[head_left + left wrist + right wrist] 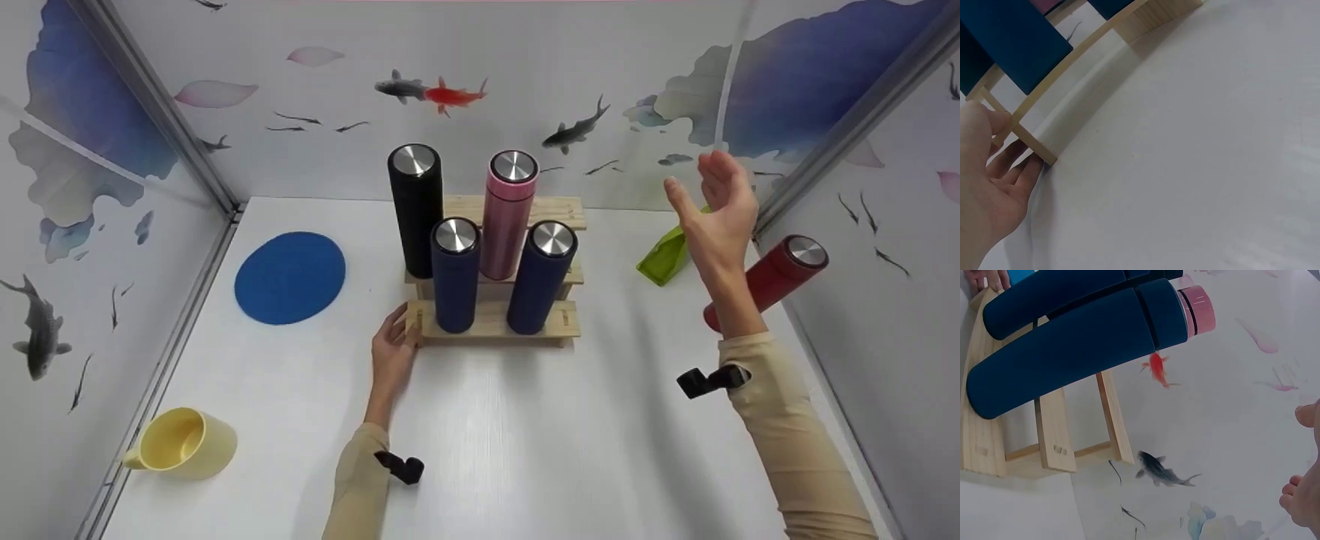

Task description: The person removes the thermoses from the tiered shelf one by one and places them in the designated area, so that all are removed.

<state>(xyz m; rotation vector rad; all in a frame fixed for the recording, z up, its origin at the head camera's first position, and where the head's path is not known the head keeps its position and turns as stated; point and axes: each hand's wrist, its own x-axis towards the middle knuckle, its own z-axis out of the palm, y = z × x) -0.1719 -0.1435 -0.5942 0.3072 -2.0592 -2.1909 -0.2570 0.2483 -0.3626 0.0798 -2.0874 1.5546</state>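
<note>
A three-tier wooden stand [491, 322] holds several upright flasks with silver lids. Two dark blue flasks, one at left [455, 289] and one at right [541, 281], stand on its lowest step. Behind them are a black flask [417, 217] and a pink flask [504, 232]. My left hand [391, 356] grips the left end of the lowest step; the left wrist view shows the thumb [999, 121] above the wood and fingers below. My right hand [721, 217] is raised on the right with fingers apart, holding nothing. Its forearm partly covers a leaning red flask [776, 277].
A lime-green scoop-like item [663, 259] lies beyond the right hand, partly hidden. A round blue mat [291, 279] lies left of the stand, and a yellow mug [214, 450] stands at the front left. Printed panels [315, 150] wall in the white table [480, 435].
</note>
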